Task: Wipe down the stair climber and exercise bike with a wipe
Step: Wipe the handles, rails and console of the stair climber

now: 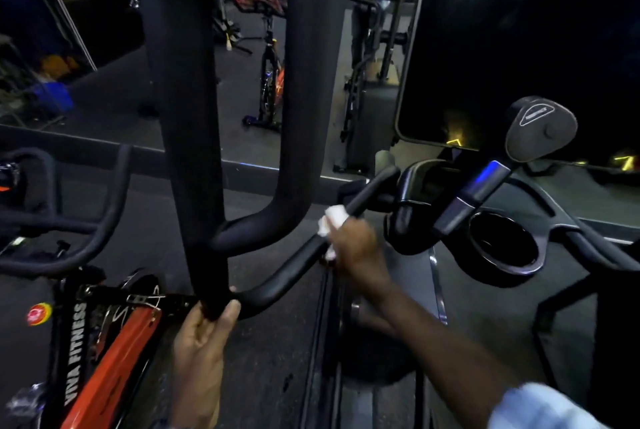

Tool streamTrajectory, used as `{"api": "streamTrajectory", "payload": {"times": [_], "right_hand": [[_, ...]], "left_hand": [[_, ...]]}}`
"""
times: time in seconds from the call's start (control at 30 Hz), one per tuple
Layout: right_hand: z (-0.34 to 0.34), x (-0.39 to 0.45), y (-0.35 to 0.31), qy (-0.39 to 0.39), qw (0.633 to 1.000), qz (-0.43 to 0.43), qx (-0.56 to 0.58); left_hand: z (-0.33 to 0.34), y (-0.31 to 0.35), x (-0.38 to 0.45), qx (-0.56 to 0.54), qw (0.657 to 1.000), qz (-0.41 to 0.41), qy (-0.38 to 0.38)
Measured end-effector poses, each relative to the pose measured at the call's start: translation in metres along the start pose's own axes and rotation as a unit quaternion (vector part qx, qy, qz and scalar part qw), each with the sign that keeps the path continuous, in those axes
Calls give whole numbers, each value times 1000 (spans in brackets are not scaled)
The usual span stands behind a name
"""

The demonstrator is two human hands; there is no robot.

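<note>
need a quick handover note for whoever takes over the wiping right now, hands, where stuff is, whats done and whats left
Left hand: grips the lower bend of the black handlebar, steadying it.
Right hand: holds the white wipe wrapped on the same handlebar, partway up its slanted stretch.
Things: this handlebar runs up to the machine's console and cup holder on the right. A red and black exercise bike stands to the lower left.
Done: cannot tell from this view which surfaces are already wiped.
Left: likely the upper handlebar, the console area, then the red bike.
</note>
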State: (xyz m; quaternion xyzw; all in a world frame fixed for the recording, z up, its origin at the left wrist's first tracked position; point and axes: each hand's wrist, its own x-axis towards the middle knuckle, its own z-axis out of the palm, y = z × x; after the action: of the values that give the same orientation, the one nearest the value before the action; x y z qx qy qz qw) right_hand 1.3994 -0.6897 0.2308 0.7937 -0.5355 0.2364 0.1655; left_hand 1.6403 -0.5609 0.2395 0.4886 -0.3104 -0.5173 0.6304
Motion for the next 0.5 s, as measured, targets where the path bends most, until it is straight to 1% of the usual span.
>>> {"api": "streamTrajectory", "payload": {"times": [0.03, 0.07, 0.1, 0.13, 0.17, 0.2, 0.23, 0.3, 0.37, 0.4, 0.43, 0.47, 0.5], "right_hand": [[0, 16, 17, 27, 996, 89, 7], [7, 29, 35, 46, 981, 186, 33], [11, 35, 43, 40, 962, 262, 65], [21, 34, 47, 38, 958, 272, 79], [30, 29, 41, 39, 972, 219, 73], [36, 21, 29, 25, 989, 134, 57], [31, 11, 10, 4, 996, 55, 66], [27, -20, -38, -45, 990, -84, 102], [18, -40, -72, -75, 974, -172, 123], [18, -37, -69, -67, 970, -210, 105], [18, -30, -57, -49, 974, -205, 84], [24, -21, -37, -51, 983, -157, 78], [25, -11, -17, -33, 993, -87, 70]], "left_hand": [[0, 1, 1, 5, 1000, 5, -1], [-1, 0, 1, 10, 1000, 7, -4], [-1, 0, 1, 5, 1000, 12, -15], [-1, -1, 1, -11, 1000, 12, -22], [-2, -1, 0, -40, 999, 0, -26], [-2, -2, 0, -78, 996, -25, -31], [-2, -2, 1, -117, 991, -55, -37], [4, -2, 5, -181, 979, -86, -33], [11, -7, 8, -220, 969, -112, -9], [13, -11, 9, -237, 964, -124, 2], [16, -16, 10, -253, 958, -132, 11], [19, -21, 11, -269, 953, -139, 17], [22, -25, 11, -284, 948, -142, 22]]}}
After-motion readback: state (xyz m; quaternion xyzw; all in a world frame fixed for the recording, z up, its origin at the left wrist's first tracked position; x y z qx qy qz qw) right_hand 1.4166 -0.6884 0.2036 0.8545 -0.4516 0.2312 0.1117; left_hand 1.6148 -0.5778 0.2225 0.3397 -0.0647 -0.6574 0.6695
